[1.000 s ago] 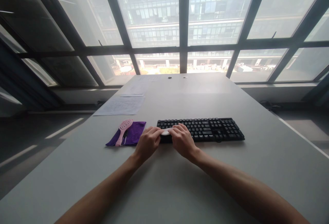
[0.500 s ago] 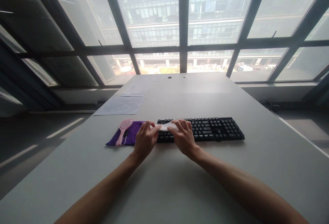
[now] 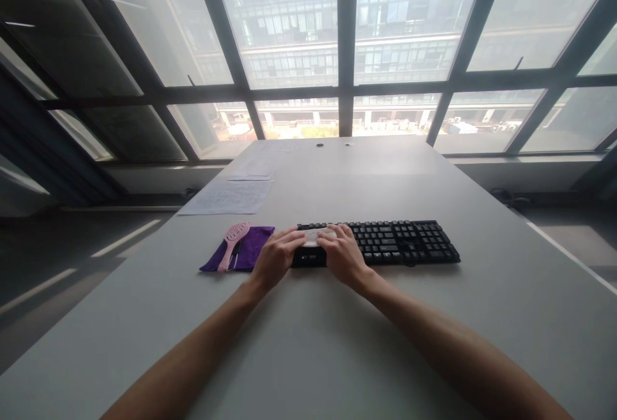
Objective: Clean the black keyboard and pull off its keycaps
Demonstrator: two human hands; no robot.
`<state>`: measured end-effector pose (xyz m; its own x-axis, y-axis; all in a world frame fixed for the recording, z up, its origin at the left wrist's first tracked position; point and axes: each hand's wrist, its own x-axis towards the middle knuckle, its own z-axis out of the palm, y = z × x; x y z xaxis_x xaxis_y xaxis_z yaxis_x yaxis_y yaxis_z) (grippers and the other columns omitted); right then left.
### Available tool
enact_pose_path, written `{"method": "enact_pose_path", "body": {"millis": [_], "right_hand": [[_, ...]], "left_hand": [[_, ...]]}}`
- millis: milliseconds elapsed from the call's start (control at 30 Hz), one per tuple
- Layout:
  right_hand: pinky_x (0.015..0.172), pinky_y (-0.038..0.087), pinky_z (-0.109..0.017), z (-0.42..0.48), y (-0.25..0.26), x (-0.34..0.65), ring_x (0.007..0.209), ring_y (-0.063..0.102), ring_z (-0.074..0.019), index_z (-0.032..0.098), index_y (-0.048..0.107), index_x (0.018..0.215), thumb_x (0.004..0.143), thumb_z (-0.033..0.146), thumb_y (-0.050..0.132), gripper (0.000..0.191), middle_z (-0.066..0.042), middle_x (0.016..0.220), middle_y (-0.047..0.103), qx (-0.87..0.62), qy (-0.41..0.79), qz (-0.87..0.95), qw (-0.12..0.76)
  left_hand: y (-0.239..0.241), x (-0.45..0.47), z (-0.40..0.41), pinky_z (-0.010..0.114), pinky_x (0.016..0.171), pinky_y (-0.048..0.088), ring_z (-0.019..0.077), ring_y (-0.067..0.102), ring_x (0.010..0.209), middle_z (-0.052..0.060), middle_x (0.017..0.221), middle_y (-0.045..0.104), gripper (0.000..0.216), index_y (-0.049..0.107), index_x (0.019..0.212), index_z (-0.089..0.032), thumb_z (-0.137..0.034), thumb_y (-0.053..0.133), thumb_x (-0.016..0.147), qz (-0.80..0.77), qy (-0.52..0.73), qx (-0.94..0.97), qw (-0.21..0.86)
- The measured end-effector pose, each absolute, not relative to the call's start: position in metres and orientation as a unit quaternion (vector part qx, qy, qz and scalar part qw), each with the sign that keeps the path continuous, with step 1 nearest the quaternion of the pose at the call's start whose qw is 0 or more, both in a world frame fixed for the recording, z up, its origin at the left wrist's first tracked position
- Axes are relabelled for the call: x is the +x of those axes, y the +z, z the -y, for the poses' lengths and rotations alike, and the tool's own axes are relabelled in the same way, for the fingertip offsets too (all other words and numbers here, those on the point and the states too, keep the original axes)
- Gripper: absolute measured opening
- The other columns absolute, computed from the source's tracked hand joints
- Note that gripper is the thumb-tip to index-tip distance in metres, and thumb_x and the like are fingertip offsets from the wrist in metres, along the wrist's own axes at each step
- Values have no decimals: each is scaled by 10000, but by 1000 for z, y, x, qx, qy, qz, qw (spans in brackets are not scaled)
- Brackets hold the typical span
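A small folded white tissue [image 3: 313, 237] lies over the left part of a black keyboard [image 3: 393, 240]. My left hand [image 3: 279, 252] holds the tissue's left end, its fingers together and reaching over the keyboard's left end. On the other side my right hand [image 3: 343, 250] grips the tissue with bent fingers, thumb toward the middle. Just left of my left hand, a purple cloth pouch [image 3: 258, 243] lies flat on the table. A pink hairbrush [image 3: 232, 240] rests on it, beside a thin dark and metallic item [image 3: 234, 258] that I cannot make out.
The white table [image 3: 366, 189] stretches forward toward large windows. Printed paper sheets [image 3: 229, 197] lie along its left edge. Two small round spots [image 3: 319, 145] show near the far edge. Dark cables [image 3: 506, 196] are on the floor at the right.
My left hand's fingers have gone from a raised pinch to a flatter press on the tissue. The tissue now looks smaller and flatter between my hands. My right hand has hardly moved.
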<state>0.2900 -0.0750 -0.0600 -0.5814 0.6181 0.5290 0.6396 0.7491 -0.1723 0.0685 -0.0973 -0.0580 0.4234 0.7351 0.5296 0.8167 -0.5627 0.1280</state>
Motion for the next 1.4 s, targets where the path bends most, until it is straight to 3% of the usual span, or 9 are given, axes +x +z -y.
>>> {"method": "enact_pose_path", "body": {"millis": [267,500,800,1000,1067,1233,1333,1400], "right_hand": [[945,413,-377,85,-56,290,871,617,-207,198,677,747,852,98,561,186,-57,801,736,-329,0,892,310],[998,427,-389,82,-59,290,1114,610,-237,194,733,982,901,71,522,257,-76,1151,747,-322,-5,877,356],[924,439,-316,91,-61,295,987,669,-190,193,715,864,859,94,562,183,-51,918,774,-274,30,905,324],[766,439,-316,96,-60,294,719,622,-173,196,661,751,854,113,556,169,-23,699,701,-254,8,912,322],[795,452,-322,96,-60,294,777,635,-182,193,681,798,868,110,547,173,-38,748,722,-250,9,908,336],[940,473,-365,92,-63,294,1093,631,-226,198,706,1088,882,55,526,309,-56,1097,762,-249,31,895,369],[975,471,-374,91,-64,294,1133,628,-229,216,720,1034,868,38,536,305,-38,1143,756,-249,42,899,357],[960,474,-367,91,-64,294,1092,649,-225,208,723,922,863,49,548,244,-45,1035,776,-248,41,901,353]], "left_hand": [[-49,70,112,382,954,586,208,700,1066,70,1134,740,374,745,1066,-212,-55,436,925,437,-298,-848,26],[-52,74,111,437,1027,559,230,648,1201,93,1237,708,438,722,1130,-177,-11,378,917,426,-317,-847,41],[-47,75,120,384,1028,552,203,650,1191,87,1228,709,380,711,1130,-203,-25,442,929,364,-287,-885,-48],[-34,81,127,326,885,585,175,698,988,65,1021,748,269,707,948,-202,-51,484,948,325,-285,-900,-58],[-35,82,126,334,880,584,180,697,977,64,1006,748,237,708,963,-199,-67,511,951,321,-301,-897,-31],[-45,79,119,386,934,585,216,683,1081,96,1093,743,272,715,1097,-188,-78,509,958,330,-347,-877,32],[-48,78,118,388,952,582,215,674,1110,97,1113,740,305,716,1104,-185,-50,490,951,338,-331,-881,11],[-47,79,119,386,956,579,212,671,1110,90,1105,742,304,718,1085,-187,-40,490,945,335,-326,-884,-10]]}}
